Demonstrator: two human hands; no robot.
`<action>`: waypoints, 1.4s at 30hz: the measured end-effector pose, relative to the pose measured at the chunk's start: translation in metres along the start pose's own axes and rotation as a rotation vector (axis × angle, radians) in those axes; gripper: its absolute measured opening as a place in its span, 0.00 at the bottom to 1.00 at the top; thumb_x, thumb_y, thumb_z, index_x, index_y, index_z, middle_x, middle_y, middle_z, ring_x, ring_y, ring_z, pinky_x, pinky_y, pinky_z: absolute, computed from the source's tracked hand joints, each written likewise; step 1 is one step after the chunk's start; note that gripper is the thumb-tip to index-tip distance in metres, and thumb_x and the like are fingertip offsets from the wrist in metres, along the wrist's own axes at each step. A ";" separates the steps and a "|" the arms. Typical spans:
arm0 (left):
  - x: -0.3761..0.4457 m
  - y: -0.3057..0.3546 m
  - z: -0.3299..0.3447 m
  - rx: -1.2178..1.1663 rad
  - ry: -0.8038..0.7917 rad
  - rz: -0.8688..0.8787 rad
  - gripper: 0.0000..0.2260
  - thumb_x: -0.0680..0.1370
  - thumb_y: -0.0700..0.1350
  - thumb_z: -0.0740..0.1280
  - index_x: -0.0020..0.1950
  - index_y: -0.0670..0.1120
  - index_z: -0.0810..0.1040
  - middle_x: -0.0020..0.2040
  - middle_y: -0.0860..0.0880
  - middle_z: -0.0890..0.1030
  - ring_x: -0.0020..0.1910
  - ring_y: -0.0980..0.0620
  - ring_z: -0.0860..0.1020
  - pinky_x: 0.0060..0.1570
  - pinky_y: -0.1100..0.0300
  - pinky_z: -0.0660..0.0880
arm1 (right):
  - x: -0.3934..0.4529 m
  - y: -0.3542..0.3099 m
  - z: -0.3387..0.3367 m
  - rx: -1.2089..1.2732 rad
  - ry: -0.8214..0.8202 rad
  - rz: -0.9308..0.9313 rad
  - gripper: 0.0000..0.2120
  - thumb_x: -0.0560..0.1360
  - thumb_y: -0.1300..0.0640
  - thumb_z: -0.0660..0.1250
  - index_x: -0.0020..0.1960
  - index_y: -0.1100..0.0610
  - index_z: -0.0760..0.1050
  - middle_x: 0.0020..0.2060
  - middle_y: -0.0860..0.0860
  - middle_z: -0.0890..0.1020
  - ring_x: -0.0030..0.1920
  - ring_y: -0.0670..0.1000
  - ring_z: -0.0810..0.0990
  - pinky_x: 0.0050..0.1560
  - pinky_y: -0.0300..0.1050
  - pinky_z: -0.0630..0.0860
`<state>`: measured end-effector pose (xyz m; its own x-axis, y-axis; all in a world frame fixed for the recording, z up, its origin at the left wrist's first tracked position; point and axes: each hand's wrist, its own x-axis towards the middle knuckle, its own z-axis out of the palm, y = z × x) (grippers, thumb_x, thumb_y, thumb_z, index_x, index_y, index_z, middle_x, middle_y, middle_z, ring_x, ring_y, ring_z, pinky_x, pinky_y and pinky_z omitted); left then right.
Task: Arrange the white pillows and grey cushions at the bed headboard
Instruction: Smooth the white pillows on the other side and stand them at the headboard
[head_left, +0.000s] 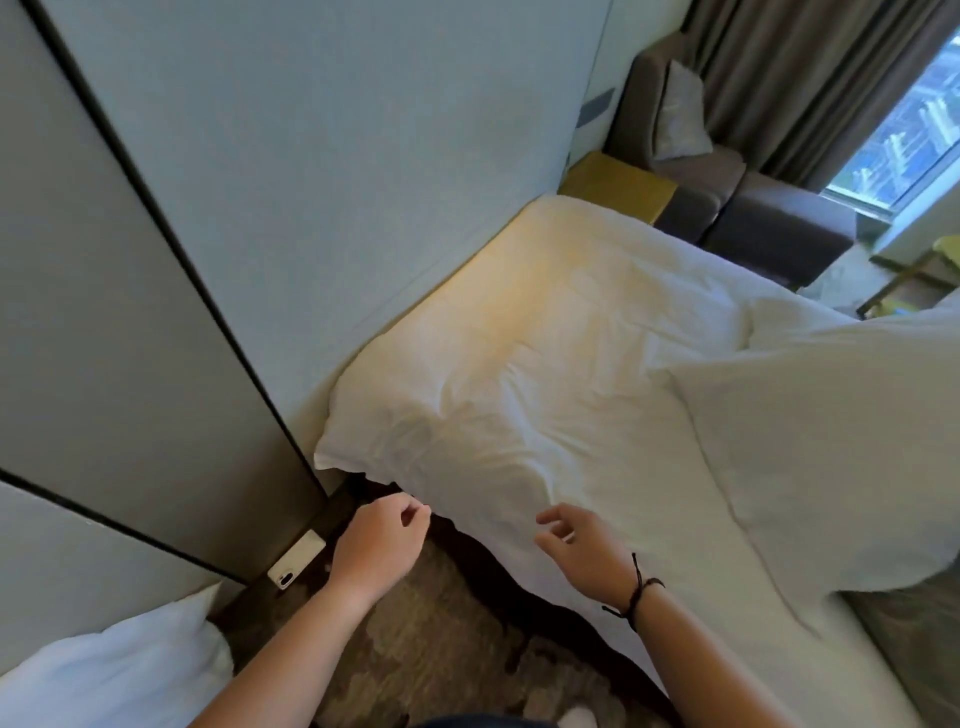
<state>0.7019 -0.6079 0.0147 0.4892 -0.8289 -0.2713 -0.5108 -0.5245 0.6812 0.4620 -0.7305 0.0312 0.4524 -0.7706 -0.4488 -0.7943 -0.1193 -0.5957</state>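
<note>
The left hand (376, 540) has its fingers (415, 514) curled loosely at the near corner of a white pillow (467, 415), perhaps just touching the edge; no firm grip shows. The right hand (582, 551) hovers with fingers spread and empty over the bed (649, 519) edge. The pillow lies flat against the headboard (311, 182). A second white pillow (831, 441) rests on the right, its far edge cut off. Another (114, 670) sits near left, half out of view. A grey cushion (680, 111) leans on the far sofa (753, 208).
</note>
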 end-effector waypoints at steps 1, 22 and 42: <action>0.001 0.021 0.016 0.007 -0.023 0.018 0.12 0.78 0.58 0.61 0.38 0.56 0.78 0.35 0.58 0.81 0.37 0.60 0.79 0.37 0.58 0.77 | -0.003 0.020 -0.015 0.022 0.026 0.013 0.09 0.77 0.47 0.66 0.56 0.46 0.76 0.43 0.42 0.80 0.42 0.41 0.79 0.40 0.36 0.72; 0.041 0.337 0.304 0.143 -0.338 0.352 0.06 0.76 0.53 0.65 0.40 0.57 0.80 0.41 0.58 0.82 0.41 0.60 0.79 0.44 0.57 0.77 | -0.074 0.338 -0.204 0.452 0.476 0.442 0.09 0.78 0.49 0.66 0.56 0.50 0.77 0.42 0.43 0.81 0.42 0.41 0.79 0.37 0.35 0.70; 0.086 0.452 0.468 0.241 -0.548 0.447 0.10 0.77 0.49 0.66 0.58 0.53 0.79 0.55 0.53 0.78 0.56 0.53 0.77 0.53 0.58 0.71 | -0.002 0.499 -0.356 1.067 0.712 0.752 0.31 0.76 0.45 0.68 0.70 0.64 0.69 0.60 0.56 0.79 0.56 0.54 0.77 0.60 0.48 0.72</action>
<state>0.1823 -1.0068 -0.0188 -0.1913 -0.9183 -0.3466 -0.7498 -0.0911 0.6553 -0.0796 -1.0114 -0.0282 -0.4573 -0.6164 -0.6410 0.0610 0.6974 -0.7141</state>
